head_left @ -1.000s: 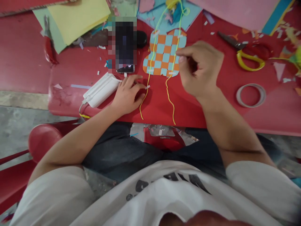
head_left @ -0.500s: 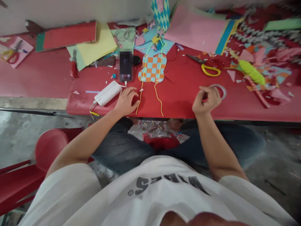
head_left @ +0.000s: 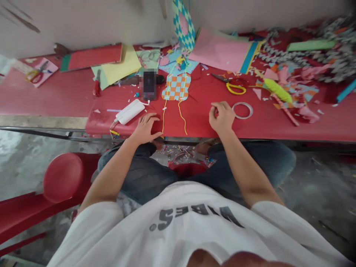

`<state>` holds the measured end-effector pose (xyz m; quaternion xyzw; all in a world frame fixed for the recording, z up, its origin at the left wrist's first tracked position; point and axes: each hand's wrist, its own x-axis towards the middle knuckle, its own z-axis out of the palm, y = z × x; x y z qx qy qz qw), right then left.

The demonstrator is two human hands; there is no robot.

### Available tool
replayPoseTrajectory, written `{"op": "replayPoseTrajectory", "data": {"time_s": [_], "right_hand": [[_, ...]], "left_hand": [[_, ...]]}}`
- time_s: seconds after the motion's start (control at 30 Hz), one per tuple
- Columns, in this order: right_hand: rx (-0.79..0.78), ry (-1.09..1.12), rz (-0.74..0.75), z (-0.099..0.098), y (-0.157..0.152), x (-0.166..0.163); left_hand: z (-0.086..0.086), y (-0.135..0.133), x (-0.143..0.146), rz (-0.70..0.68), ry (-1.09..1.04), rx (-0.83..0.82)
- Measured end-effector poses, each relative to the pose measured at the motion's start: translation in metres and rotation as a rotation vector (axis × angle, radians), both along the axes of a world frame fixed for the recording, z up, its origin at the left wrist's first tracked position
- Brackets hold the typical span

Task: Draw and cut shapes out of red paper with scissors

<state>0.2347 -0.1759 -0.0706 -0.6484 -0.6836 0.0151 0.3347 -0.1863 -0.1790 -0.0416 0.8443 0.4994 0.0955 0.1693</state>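
Note:
My left hand [head_left: 145, 128] lies flat with fingers spread on the red table [head_left: 50, 92], between a white power bank [head_left: 130, 111] and a yellow string [head_left: 163, 115]. The string runs up to an orange-and-blue woven paper piece [head_left: 176, 87]. A second yellow string [head_left: 181, 115] hangs down beside the first. My right hand [head_left: 221, 117] rests near the table's front edge with fingers curled in a pinch, just left of a roll of clear tape [head_left: 242, 110]. What the pinch holds is too small to make out.
Yellow-handled scissors [head_left: 232, 85] lie beyond the tape. A phone [head_left: 149, 84] stands left of the woven piece. Pink [head_left: 219, 50] and yellow [head_left: 122, 66] paper sheets, a yellow-green yarn skein [head_left: 277, 90] and paper scraps crowd the back and right. A red stool [head_left: 62, 178] stands at my left.
My right hand came down from the woven piece to the front edge beside the tape roll. My head pulled back, so more of the table shows. The left hand stayed put.

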Motion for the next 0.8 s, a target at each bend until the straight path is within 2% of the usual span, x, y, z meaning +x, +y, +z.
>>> {"op": "replayPoseTrajectory", "data": {"time_s": [0.13,0.23,0.33,0.43,0.53,0.63,0.73,0.8], "right_hand": [[-0.08,-0.085,0.088,0.002,-0.008,0.002],[-0.138,-0.101,0.098,0.001,-0.008,0.003],[-0.201,-0.106,0.084,0.0,-0.004,0.0],[-0.239,-0.139,0.08,-0.002,-0.002,-0.002],[-0.259,-0.182,0.091,-0.003,-0.006,-0.001],[-0.305,-0.234,0.175,0.001,-0.01,0.013],[-0.32,-0.316,0.271,0.013,-0.011,0.044],[-0.29,-0.374,0.277,0.022,-0.008,0.074]], "left_hand": [[0.012,-0.003,-0.011,0.027,-0.019,-0.019],[0.027,-0.002,-0.006,0.066,-0.082,0.05],[0.043,0.0,0.019,0.036,-0.16,0.145],[0.051,-0.004,0.057,-0.056,-0.224,0.217],[0.046,-0.014,0.091,-0.175,-0.244,0.257],[0.036,-0.026,0.111,-0.289,-0.223,0.25],[0.026,-0.036,0.129,-0.341,-0.19,0.241],[0.019,-0.04,0.15,-0.351,-0.16,0.236]]}}
